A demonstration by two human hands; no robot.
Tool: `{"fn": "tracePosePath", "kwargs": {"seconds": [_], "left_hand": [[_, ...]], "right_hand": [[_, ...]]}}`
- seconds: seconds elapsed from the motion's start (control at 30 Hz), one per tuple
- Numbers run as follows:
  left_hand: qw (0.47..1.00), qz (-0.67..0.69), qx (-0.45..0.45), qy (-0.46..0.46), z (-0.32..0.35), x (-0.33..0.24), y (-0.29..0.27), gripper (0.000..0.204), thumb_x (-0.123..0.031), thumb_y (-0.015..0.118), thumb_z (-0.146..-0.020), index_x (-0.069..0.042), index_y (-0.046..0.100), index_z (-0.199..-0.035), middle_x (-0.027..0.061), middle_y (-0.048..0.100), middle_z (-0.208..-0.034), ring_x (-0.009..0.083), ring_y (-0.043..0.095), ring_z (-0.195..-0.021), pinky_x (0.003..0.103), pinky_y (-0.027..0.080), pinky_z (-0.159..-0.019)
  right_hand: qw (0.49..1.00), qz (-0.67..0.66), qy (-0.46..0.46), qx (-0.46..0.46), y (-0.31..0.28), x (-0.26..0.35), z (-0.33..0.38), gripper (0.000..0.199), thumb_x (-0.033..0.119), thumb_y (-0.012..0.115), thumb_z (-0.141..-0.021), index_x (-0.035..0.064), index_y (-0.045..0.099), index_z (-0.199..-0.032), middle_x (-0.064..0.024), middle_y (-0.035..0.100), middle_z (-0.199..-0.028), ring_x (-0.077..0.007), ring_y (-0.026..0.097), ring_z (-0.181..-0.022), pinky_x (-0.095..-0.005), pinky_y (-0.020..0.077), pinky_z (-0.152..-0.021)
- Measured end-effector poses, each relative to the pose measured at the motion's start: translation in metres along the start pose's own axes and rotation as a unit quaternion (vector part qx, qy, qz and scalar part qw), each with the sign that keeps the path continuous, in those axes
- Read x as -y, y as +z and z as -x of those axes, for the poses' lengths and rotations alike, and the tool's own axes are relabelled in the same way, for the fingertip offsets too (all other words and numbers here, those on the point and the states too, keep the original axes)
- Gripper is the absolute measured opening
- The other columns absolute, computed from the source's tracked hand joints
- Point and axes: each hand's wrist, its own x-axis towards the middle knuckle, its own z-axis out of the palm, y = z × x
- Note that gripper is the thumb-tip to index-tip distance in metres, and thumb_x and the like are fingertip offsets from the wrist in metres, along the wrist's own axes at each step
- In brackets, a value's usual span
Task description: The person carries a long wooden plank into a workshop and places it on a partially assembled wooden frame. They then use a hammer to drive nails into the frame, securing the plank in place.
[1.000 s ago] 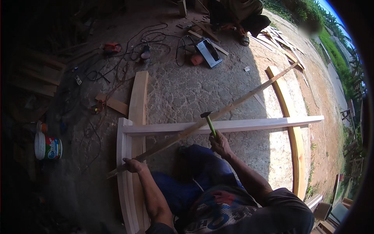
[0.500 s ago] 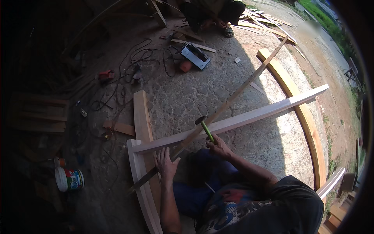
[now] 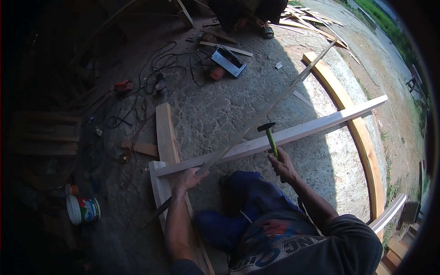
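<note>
A long thin wooden strip (image 3: 263, 116) runs slantwise from lower left to upper right, crossing over a pale squared beam (image 3: 302, 130). My left hand (image 3: 187, 180) is closed around the strip close to the beam's left end. In my right hand (image 3: 283, 166) is a hammer (image 3: 271, 138) with a green handle and dark head, held up just over the beam. The beam's left end meets another pale length of wood (image 3: 159, 190). Thick timbers lie under it on the left (image 3: 166, 130) and right (image 3: 365, 149).
Cables and a red power tool (image 3: 123, 86) lie on the rough concrete at left. Beyond them is a silver-framed device (image 3: 229, 61). A paint bucket (image 3: 83, 209) stands lower left. Another person (image 3: 250, 13) squats at the far side near scrap strips (image 3: 316, 25).
My left hand has gone from spread fingers on the strip to a grip around it, and the strip now shows a narrower face. The hammer has moved right and a little farther away.
</note>
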Motion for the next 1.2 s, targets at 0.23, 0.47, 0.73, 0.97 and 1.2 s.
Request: {"fn": "tracePosePath", "kwargs": {"seconds": [0.23,0.47,0.73,0.97,1.2], "left_hand": [[0.963,-0.118,-0.243,0.016,0.054,0.008,0.038,0.052,-0.048,0.074,-0.089,-0.006,0.068,-0.119,0.0201,0.070,-0.109,0.0407,0.068,-0.103,0.050,0.052,-0.087],[0.947,-0.139,-0.288,0.032,0.047,0.033,0.059,0.048,-0.044,0.074,-0.089,-0.005,0.067,-0.116,0.0224,0.070,-0.105,0.0433,0.067,-0.101,0.053,0.053,-0.086],[0.958,-0.118,-0.260,0.039,0.025,0.026,0.056,0.049,-0.045,0.077,-0.087,-0.003,0.068,-0.112,0.0217,0.069,-0.110,0.0425,0.065,-0.106,0.051,0.052,-0.088],[0.918,-0.193,-0.320,0.130,0.007,-0.015,0.050,0.065,-0.053,0.076,-0.085,0.000,0.062,-0.119,0.0213,0.068,-0.114,0.0424,0.062,-0.113,0.051,0.046,-0.101],[0.963,-0.157,-0.215,0.047,-0.047,-0.048,0.082,0.063,-0.058,0.070,-0.089,0.000,0.060,-0.114,0.0239,0.070,-0.109,0.0456,0.065,-0.106,0.054,0.050,-0.093]], "right_hand": [[1.000,0.008,0.005,-0.009,-0.003,-0.003,0.001,0.035,0.033,0.063,-0.101,0.0075,0.058,-0.125,0.0036,0.048,-0.072,-0.0067,0.046,-0.056,-0.0257,0.0404,-0.047],[0.999,0.028,0.012,0.009,0.009,-0.012,-0.011,0.037,0.035,0.062,-0.102,0.0058,0.058,-0.124,0.0031,0.048,-0.072,-0.0078,0.046,-0.055,-0.0272,0.0404,-0.047],[0.996,0.079,0.011,0.042,0.012,0.000,-0.017,0.043,0.039,0.058,-0.103,0.0046,0.058,-0.129,0.0005,0.052,-0.076,-0.0090,0.050,-0.060,-0.0291,0.0416,-0.051],[0.965,0.247,-0.075,0.035,0.001,-0.010,-0.035,0.039,0.029,0.053,-0.104,0.0032,0.053,-0.135,-0.0230,0.066,-0.091,-0.0383,0.067,-0.084,-0.0456,0.0511,-0.076],[0.947,0.304,-0.097,0.027,0.006,-0.009,-0.039,0.043,0.019,0.051,-0.105,0.0066,0.044,-0.146,-0.0286,0.068,-0.100,-0.0496,0.066,-0.098,-0.0524,0.0511,-0.080]]}}
